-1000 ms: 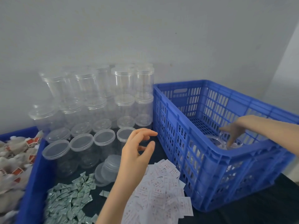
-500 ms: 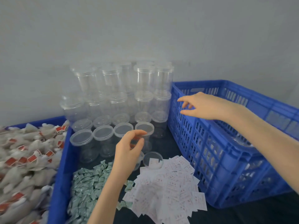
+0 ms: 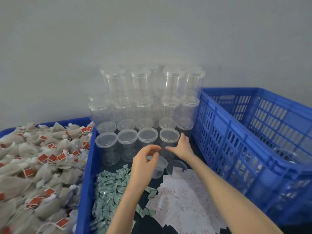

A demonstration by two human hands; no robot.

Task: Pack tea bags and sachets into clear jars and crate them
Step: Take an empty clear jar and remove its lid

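Right hand spread against lidded jar, left hand loosely curled, grip unclear, jar walls barely visible.

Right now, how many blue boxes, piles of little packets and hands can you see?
Blue boxes: 2, the tall slatted blue plastic crate and the low blue plastic bin of tea bags
Packet piles: 2, the green sachet pile and the white paper sachet pile
Hands: 2, left hand and right hand
Total: 6

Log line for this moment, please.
right hand: open, reaching front-row lidded clear plastic jar | left hand: empty | blue slatted crate: right
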